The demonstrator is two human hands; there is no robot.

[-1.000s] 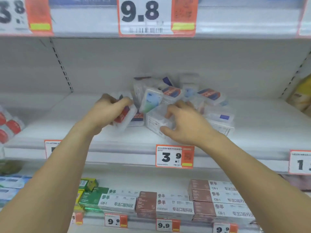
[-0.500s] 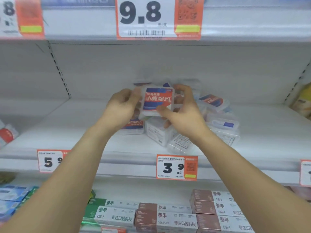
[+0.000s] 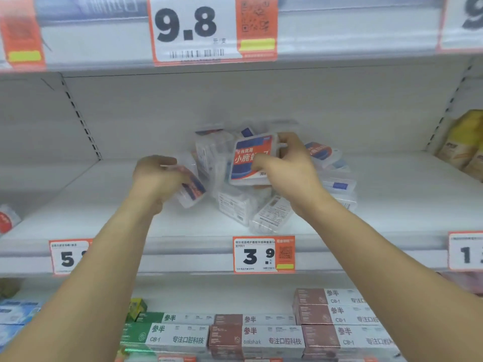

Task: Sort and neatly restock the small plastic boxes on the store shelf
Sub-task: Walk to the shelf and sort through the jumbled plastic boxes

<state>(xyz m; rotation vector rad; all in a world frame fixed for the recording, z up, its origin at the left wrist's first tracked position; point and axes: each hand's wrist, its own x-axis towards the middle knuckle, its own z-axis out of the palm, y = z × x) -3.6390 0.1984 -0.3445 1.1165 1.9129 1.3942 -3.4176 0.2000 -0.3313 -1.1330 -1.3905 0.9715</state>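
A loose heap of small clear plastic boxes (image 3: 235, 205) with red-and-blue labels lies in the middle of the white shelf (image 3: 104, 218). My right hand (image 3: 290, 173) grips one box with a red and blue label (image 3: 248, 159), held upright above the heap with its label facing me. My left hand (image 3: 156, 178) holds another clear box (image 3: 192, 190), tilted, at the heap's left edge just over the shelf.
Price tags 5.x (image 3: 69, 257), 3.9 (image 3: 264, 254) and 1.x (image 3: 466, 252) run along the shelf's front rail. Long toothpaste cartons (image 3: 256, 338) fill the shelf below. Yellow packs (image 3: 462, 142) stand at the far right, a red-labelled box (image 3: 6, 220) at the far left.
Both hands held the red-labelled box together before. Now my right hand holds it alone, moved right, and my left hand has dropped left and taken another box from the heap's edge.
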